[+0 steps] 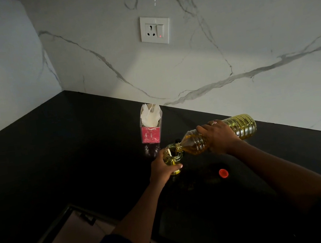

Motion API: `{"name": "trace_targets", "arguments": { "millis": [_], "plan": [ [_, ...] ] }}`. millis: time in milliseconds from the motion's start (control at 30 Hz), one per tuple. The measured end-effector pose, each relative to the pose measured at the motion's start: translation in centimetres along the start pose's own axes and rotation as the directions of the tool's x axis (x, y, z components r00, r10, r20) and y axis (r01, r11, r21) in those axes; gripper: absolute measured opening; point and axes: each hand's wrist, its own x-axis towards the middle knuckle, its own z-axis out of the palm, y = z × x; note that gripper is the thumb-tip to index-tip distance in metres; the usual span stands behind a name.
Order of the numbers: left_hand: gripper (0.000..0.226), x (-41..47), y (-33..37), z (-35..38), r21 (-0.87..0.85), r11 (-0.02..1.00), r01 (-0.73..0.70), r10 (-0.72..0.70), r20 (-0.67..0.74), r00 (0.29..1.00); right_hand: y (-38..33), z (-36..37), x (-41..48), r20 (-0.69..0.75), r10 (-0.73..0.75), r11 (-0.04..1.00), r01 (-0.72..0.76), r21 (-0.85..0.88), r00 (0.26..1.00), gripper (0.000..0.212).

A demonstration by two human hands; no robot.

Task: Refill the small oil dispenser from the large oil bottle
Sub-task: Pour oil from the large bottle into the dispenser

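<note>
black countertop (62, 153), marble-veined wall (225, 32)

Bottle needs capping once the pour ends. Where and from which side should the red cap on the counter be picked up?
Pinch the red cap across its round rim, coming from above. It lies flat and alone on the black counter, just under the right hand holding the large oil bottle. A side approach would probably slide it.

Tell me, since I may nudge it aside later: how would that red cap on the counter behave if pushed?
The red cap looks small and plastic, so probably very light and quick to slide on the smooth black counter. It lies flat, so rolling seems unlikely unless tipped on edge. It may be oily, hence slippery.
</note>
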Motion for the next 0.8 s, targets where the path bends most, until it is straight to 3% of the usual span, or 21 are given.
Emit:
{"name": "trace_targets", "arguments": {
  "millis": [800],
  "plan": [
    [0.079,0.10,0.04,0.04,0.011,1.000,0.007,-0.007,-0.002,1.000,0.06,-0.31,0.15,0.023,-0.002,1.000,0.002,-0.003,1.000,0.077]
  ]
}}
